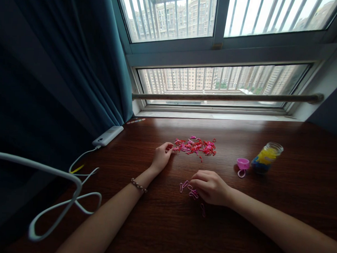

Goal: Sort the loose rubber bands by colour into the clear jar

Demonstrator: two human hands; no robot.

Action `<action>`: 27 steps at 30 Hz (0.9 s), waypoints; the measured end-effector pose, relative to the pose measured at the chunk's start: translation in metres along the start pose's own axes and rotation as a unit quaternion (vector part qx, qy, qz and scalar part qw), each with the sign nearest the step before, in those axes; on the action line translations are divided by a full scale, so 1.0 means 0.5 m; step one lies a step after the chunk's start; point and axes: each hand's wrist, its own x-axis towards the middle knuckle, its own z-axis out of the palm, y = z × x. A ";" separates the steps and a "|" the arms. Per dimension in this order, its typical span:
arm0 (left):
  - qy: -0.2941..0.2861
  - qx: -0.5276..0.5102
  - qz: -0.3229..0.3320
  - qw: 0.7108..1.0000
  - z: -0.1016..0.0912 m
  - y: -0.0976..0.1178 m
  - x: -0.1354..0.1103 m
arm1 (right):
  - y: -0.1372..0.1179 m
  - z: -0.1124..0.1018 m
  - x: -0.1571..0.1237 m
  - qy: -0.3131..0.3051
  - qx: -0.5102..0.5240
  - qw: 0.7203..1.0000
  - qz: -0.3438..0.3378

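Observation:
A pile of small pink and red loops (195, 146), which look like little elastic bands or clips, lies on the dark wooden table. At its left edge is my left hand (162, 156), with thumb and fingertips pinched on a pink loop. Closer to me, my right hand (209, 186) rests low over the table, fingers curled and pressed together; whatever it may hold is hidden. Beside its fingertips lie several separate pink loops (193, 193). A single loop (203, 210) lies just below that hand.
To the right, a glass jar (267, 158) with yellow and blue contents leans beside a pink cup-shaped piece with a ring (242, 164). A white power strip (107, 136) and white cable (78, 189) are at left, near a blue curtain (104, 65). A window stands behind.

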 end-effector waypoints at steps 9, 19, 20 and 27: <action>0.005 -0.175 -0.095 0.980 0.004 -0.017 0.017 | 0.003 0.004 -0.003 -0.008 -0.016 1.000 0.004; 0.092 -0.194 -0.101 0.971 0.004 -0.023 0.018 | 0.005 0.008 -0.006 -0.019 -0.021 1.000 0.005; 0.090 -0.201 -0.100 0.970 0.004 -0.021 0.017 | 0.005 0.008 -0.006 -0.016 -0.020 1.000 0.006; 0.070 0.048 -0.020 0.996 -0.001 -0.007 0.002 | 0.006 0.006 -0.004 -0.009 -0.013 1.000 0.012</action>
